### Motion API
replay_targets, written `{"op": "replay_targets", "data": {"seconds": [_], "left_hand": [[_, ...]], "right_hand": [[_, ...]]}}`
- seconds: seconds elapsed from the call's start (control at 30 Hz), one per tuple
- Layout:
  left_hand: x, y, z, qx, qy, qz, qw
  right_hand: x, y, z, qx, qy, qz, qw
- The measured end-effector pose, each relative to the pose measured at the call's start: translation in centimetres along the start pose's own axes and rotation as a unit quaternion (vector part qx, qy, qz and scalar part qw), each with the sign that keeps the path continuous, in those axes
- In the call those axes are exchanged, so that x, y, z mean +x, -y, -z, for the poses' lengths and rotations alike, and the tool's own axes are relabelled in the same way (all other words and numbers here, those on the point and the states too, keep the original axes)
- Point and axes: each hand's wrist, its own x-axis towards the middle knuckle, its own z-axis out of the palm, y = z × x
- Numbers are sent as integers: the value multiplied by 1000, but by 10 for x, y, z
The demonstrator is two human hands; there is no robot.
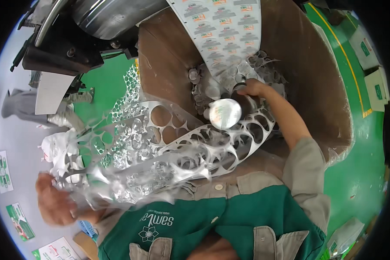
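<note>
A punched foil strip point(212, 151), silver with rows of round holes, stretches across my front from the large box to the lower left. At its left end my left hand point(56, 201) is smeared by motion, with fingers that look closed on the foil. Over the box, my right hand point(253, 88) is closed around something dark that I cannot make out. Just below it a shiny round disc point(225, 114) faces up. Behind that hand, a printed foil web point(225, 30) hangs into the box. Loose round foil pieces point(199, 89) lie inside.
The brown, plastic-lined box point(307, 78) stands before me. A machine with a metal roller point(112, 17) is at upper left. More punched foil point(128, 125) heaps beside the box. A person in grey point(26, 106) is at far left. Bins point(377, 89) stand on the right.
</note>
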Motion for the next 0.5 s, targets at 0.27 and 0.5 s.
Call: {"op": "replay_targets", "data": {"seconds": [0.27,0.5], "left_hand": [[-161,72,12,373,384,523,663],[9,47,-137,28,218,317,923]], "right_hand": [[-40,51,44,-133,-72,112,982],[-95,122,111,-2,-206,206,957]]}}
